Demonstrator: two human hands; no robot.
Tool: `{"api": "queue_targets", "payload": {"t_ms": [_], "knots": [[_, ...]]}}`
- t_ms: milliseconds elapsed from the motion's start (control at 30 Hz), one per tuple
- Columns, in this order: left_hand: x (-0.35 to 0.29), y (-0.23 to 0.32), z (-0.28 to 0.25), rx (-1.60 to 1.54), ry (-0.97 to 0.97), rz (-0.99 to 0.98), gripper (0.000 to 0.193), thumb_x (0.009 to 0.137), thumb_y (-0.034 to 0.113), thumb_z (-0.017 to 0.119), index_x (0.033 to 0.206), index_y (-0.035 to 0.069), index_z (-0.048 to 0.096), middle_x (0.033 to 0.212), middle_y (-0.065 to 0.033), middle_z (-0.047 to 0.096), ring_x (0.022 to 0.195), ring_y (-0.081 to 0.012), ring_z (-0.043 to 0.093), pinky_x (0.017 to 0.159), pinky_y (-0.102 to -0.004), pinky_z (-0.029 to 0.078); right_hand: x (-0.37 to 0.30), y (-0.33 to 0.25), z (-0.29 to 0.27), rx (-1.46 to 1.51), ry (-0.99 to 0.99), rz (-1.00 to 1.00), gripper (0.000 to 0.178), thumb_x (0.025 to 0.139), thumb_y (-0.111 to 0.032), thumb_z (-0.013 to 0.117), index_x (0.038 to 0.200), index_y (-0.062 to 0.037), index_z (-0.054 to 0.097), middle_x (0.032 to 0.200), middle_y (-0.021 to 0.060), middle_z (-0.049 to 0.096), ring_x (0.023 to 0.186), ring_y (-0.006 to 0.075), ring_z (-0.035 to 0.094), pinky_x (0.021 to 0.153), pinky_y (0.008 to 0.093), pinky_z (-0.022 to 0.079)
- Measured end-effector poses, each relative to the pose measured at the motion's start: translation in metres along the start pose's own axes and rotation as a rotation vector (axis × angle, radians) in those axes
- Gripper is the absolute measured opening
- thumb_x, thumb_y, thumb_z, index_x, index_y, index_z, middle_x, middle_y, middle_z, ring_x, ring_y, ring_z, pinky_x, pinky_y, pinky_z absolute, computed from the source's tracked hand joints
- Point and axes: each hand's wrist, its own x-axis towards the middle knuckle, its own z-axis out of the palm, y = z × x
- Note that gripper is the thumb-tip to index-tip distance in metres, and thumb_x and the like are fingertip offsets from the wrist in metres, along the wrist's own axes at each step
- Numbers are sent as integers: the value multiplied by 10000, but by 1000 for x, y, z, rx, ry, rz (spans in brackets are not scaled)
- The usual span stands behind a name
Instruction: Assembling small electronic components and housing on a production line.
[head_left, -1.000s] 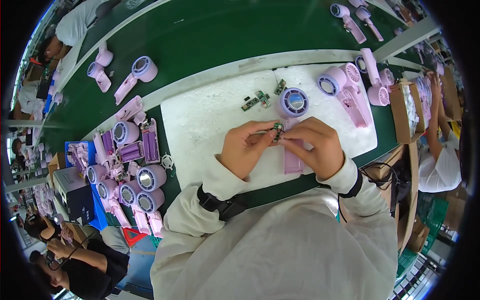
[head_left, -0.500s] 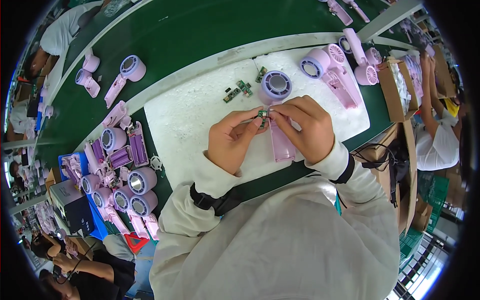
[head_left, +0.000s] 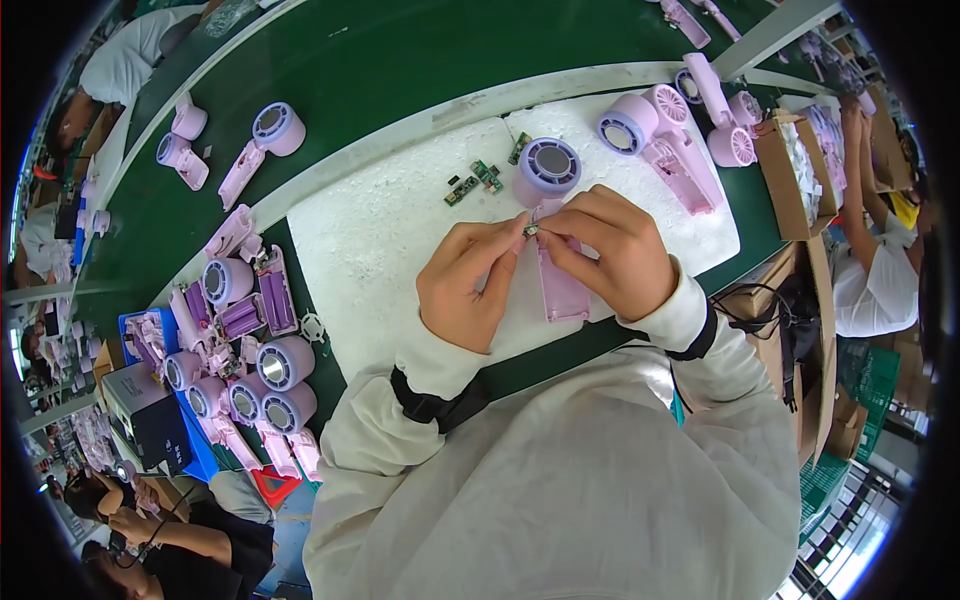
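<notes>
My left hand [head_left: 467,280] pinches a small green circuit board [head_left: 531,230] between thumb and fingertips. My right hand [head_left: 612,250] is closed at the board's right side; what its fingertips grip is too small to make out. Right beneath both hands lies a pink handheld fan, its round lilac head [head_left: 550,168] pointing away from me and its hollow handle shell [head_left: 564,285] toward me. Thin wires show near the neck, partly hidden by my fingers. More green circuit boards [head_left: 487,177] rest on the white foam sheet [head_left: 370,240], left of the fan head.
Pink fan parts [head_left: 668,150] lie on the foam's right side, beside a cardboard box [head_left: 800,180]. At left, several fan heads [head_left: 285,362] and opened handles crowd the green table. Beyond a pale rail, more fans [head_left: 278,130] sit on a green surface. Other people work on both sides.
The circuit board has been tilted in my fingers and shows less of its face. My hands have shifted slightly right. The fans beyond the rail at upper left have moved a little to the right.
</notes>
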Motion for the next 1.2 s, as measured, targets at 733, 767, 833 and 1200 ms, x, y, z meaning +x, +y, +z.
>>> {"api": "queue_targets", "payload": {"t_ms": [733, 767, 833, 1200], "knots": [[19, -35, -14, 451, 249, 40, 334, 828, 5, 687, 1159, 38, 663, 1118, -142, 605, 1124, -362, 552, 988, -440, 444, 139, 95, -71, 354, -403, 502, 222, 944, -149, 603, 1045, 39, 663, 984, 64, 698, 878, 147, 664, 787, 272, 520], [17, -38, -16, 450, 212, 49, 312, 817, -6, 680, 1126, 41, 670, 1113, -136, 605, 1110, -358, 554, 982, -437, 445, 161, 109, -64, 349, -414, 466, 222, 944, -149, 603, 1045, 39, 663, 984, 64, 698, 878, 147, 664, 787, 272, 520], [16, -41, -18, 462, 201, 67, 293, 807, -17, 673, 1093, 45, 677, 1109, -131, 606, 1095, -354, 556, 977, -434, 445, 196, 136, -38, 396, -252, 357, 224, 936, -160, 613, 1069, 7, 678, 957, 65, 710, 889, 167, 678, 774, 314, 535], [16, -43, -11, 360, 183, 66, 255, 784, -27, 692, 1016, 78, 706, 940, -103, 569, 951, -301, 576, 844, -395, 481, 262, 118, 116, -374, -54, -157, 274, 904, -303, 691, 1010, -51, 689, 957, 163, 701, 884, 403, 661, 810, 435, 533]]}}
